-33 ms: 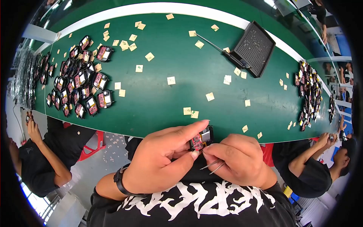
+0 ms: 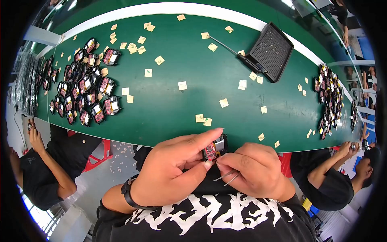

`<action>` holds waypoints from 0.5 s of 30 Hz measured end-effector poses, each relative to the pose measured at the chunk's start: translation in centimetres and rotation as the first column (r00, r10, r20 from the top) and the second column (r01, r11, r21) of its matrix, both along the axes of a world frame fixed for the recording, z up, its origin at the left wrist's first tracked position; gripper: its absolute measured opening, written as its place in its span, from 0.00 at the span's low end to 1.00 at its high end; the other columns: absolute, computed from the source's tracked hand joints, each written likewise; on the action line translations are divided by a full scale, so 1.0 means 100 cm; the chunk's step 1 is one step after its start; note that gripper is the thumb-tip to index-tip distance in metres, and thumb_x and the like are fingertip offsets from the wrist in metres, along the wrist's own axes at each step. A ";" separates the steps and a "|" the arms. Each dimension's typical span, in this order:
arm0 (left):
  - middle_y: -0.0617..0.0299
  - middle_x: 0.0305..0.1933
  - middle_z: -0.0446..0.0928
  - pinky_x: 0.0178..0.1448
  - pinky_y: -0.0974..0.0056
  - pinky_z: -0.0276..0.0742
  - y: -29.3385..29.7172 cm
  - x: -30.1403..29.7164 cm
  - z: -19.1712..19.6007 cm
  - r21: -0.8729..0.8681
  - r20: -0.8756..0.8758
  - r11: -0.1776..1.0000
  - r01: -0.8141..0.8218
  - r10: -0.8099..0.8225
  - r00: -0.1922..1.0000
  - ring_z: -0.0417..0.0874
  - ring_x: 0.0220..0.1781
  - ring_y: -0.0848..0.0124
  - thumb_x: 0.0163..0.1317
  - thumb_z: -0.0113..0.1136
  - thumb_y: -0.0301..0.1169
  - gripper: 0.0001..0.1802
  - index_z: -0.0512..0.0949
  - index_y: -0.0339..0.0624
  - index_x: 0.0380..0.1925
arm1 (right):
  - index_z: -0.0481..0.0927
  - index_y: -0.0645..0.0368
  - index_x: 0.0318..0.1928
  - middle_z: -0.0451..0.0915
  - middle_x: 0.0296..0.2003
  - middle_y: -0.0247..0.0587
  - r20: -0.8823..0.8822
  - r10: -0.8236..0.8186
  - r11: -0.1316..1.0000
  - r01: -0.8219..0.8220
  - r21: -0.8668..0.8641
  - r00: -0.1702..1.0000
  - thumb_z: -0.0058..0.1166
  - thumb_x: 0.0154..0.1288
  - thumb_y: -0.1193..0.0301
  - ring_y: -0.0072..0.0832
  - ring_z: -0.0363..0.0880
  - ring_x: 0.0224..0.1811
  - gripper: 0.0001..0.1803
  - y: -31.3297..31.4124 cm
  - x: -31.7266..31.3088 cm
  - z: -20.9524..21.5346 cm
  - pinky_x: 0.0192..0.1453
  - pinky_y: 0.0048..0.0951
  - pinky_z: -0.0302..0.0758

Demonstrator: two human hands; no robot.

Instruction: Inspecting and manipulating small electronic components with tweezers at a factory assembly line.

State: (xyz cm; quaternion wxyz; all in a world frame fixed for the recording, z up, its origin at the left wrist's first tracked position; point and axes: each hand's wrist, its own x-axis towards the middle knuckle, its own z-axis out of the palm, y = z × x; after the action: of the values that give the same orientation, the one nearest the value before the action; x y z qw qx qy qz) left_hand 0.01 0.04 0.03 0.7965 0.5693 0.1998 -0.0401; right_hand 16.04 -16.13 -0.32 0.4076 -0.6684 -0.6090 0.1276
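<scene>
A small black-cased module with a red circuit board [image 2: 214,148] is clamped in the left hand [image 2: 173,171] grip at the green bench [image 2: 169,117] edge — just right of it, the right hand [image 2: 258,171] is closed on thin metal tweezers [image 2: 226,176].

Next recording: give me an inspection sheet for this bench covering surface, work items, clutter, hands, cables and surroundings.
Surface: long green table with a white far edge.
Work items: small black device with red board pinched in the left hand; right hand holds tweezers and touches the device.
Clutter: paper squares scattered across the table; pile of similar devices at far left, another pile at right; black perforated tray; thin rod-like tool beside it.
Hands: both closed on their items; black wristband on the left wrist.
Cables: nothing seen.
Surroundings: seated co-worker in black at left, another co-worker at right.
</scene>
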 end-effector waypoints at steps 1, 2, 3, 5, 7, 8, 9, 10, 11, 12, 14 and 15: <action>0.50 0.66 0.75 0.60 0.72 0.75 0.001 0.000 0.000 0.005 -0.015 1.000 0.009 -0.009 1.000 0.81 0.63 0.69 0.70 0.51 0.09 0.31 0.66 0.29 0.74 | 0.87 0.62 0.40 0.79 0.25 0.36 -0.008 0.002 1.000 -0.002 -0.023 1.000 0.73 0.46 0.81 0.29 0.78 0.20 0.16 0.000 0.000 0.000 0.22 0.29 0.74; 0.50 0.66 0.75 0.60 0.72 0.75 0.001 0.000 0.002 0.002 -0.018 1.000 0.009 -0.009 1.000 0.81 0.63 0.69 0.70 0.51 0.09 0.31 0.66 0.29 0.74 | 0.87 0.62 0.40 0.79 0.25 0.36 -0.011 0.002 1.000 -0.002 -0.026 1.000 0.73 0.46 0.81 0.29 0.78 0.20 0.16 -0.001 0.000 0.000 0.22 0.29 0.74; 0.51 0.65 0.75 0.59 0.71 0.75 0.001 0.000 0.004 0.033 -0.040 0.999 0.027 -0.026 0.999 0.81 0.62 0.70 0.70 0.51 0.09 0.31 0.66 0.29 0.73 | 0.87 0.62 0.39 0.79 0.25 0.36 -0.005 0.000 1.000 0.000 -0.029 1.000 0.73 0.46 0.81 0.29 0.78 0.20 0.16 -0.002 0.000 0.000 0.22 0.29 0.74; 0.51 0.64 0.76 0.58 0.71 0.76 0.002 0.001 0.004 0.062 -0.063 0.997 0.046 -0.042 0.997 0.81 0.61 0.71 0.70 0.51 0.09 0.30 0.67 0.28 0.73 | 0.86 0.62 0.39 0.79 0.24 0.36 0.000 -0.002 0.999 0.002 -0.032 1.000 0.73 0.46 0.81 0.29 0.78 0.20 0.16 -0.003 0.000 0.001 0.22 0.29 0.74; 0.53 0.61 0.76 0.55 0.71 0.76 0.002 0.000 0.004 0.099 -0.066 0.993 0.068 -0.061 0.996 0.82 0.57 0.74 0.69 0.52 0.09 0.30 0.68 0.28 0.72 | 0.86 0.62 0.38 0.78 0.24 0.36 0.013 0.001 0.999 -0.001 -0.047 1.000 0.72 0.45 0.81 0.29 0.78 0.20 0.16 -0.003 0.001 0.002 0.22 0.29 0.74; 0.53 0.61 0.76 0.55 0.71 0.76 0.001 0.000 0.003 0.099 -0.066 0.993 0.067 -0.061 0.996 0.82 0.57 0.74 0.69 0.52 0.09 0.30 0.68 0.28 0.72 | 0.86 0.62 0.38 0.78 0.24 0.36 0.013 0.002 0.999 -0.001 -0.047 1.000 0.72 0.45 0.81 0.29 0.78 0.20 0.16 -0.004 0.001 0.002 0.22 0.29 0.74; 0.54 0.60 0.76 0.53 0.72 0.76 -0.001 0.000 0.001 0.092 -0.039 0.995 0.042 -0.039 0.998 0.82 0.55 0.75 0.69 0.52 0.09 0.30 0.68 0.28 0.72 | 0.86 0.63 0.39 0.79 0.25 0.36 0.021 0.007 0.999 -0.007 -0.037 1.000 0.73 0.45 0.81 0.29 0.78 0.20 0.16 -0.005 0.002 0.001 0.22 0.29 0.73; 0.55 0.59 0.76 0.51 0.73 0.76 -0.002 0.000 0.001 0.084 -0.012 0.996 0.017 -0.016 1.000 0.82 0.54 0.76 0.69 0.52 0.09 0.30 0.68 0.29 0.72 | 0.86 0.63 0.40 0.79 0.26 0.37 0.029 0.013 1.000 -0.012 -0.027 1.000 0.73 0.45 0.80 0.29 0.78 0.20 0.17 -0.006 0.002 0.001 0.22 0.29 0.73; 0.55 0.59 0.76 0.51 0.73 0.76 -0.002 0.000 0.001 0.085 -0.013 0.996 0.016 -0.015 1.000 0.82 0.54 0.76 0.69 0.52 0.09 0.30 0.68 0.29 0.72 | 0.86 0.63 0.40 0.79 0.26 0.37 0.028 0.014 1.000 -0.013 -0.027 1.000 0.73 0.45 0.80 0.29 0.78 0.20 0.17 -0.007 0.003 0.002 0.22 0.29 0.73; 0.55 0.60 0.76 0.53 0.72 0.76 -0.002 0.000 0.002 0.093 -0.032 0.995 0.025 -0.022 0.999 0.82 0.55 0.75 0.69 0.52 0.09 0.31 0.68 0.29 0.72 | 0.85 0.63 0.41 0.78 0.28 0.37 0.045 -0.004 0.999 0.006 -0.040 0.999 0.72 0.47 0.79 0.30 0.77 0.22 0.17 -0.007 0.003 0.004 0.23 0.30 0.73; 0.54 0.61 0.76 0.55 0.71 0.77 -0.002 0.000 0.004 0.101 -0.051 0.994 0.032 -0.027 0.998 0.82 0.56 0.74 0.69 0.52 0.08 0.31 0.68 0.29 0.72 | 0.84 0.63 0.41 0.76 0.29 0.36 0.060 -0.019 0.998 0.022 -0.052 0.998 0.71 0.48 0.77 0.31 0.76 0.23 0.17 -0.009 0.007 0.012 0.25 0.30 0.74; 0.58 0.52 0.77 0.45 0.73 0.73 -0.002 0.000 0.004 0.131 -0.046 0.991 0.001 0.005 0.999 0.76 0.43 0.79 0.66 0.56 0.11 0.32 0.71 0.35 0.71 | 0.85 0.62 0.42 0.77 0.30 0.37 0.073 0.000 0.997 0.005 -0.077 0.997 0.73 0.48 0.74 0.32 0.76 0.24 0.18 -0.011 0.012 0.017 0.26 0.31 0.74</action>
State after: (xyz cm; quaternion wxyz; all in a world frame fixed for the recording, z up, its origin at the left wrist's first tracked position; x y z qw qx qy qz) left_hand -0.03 -0.19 0.42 0.7525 0.6191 0.2210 -0.0394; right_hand 17.28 -17.27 1.41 0.3592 -0.6885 -0.6172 0.1261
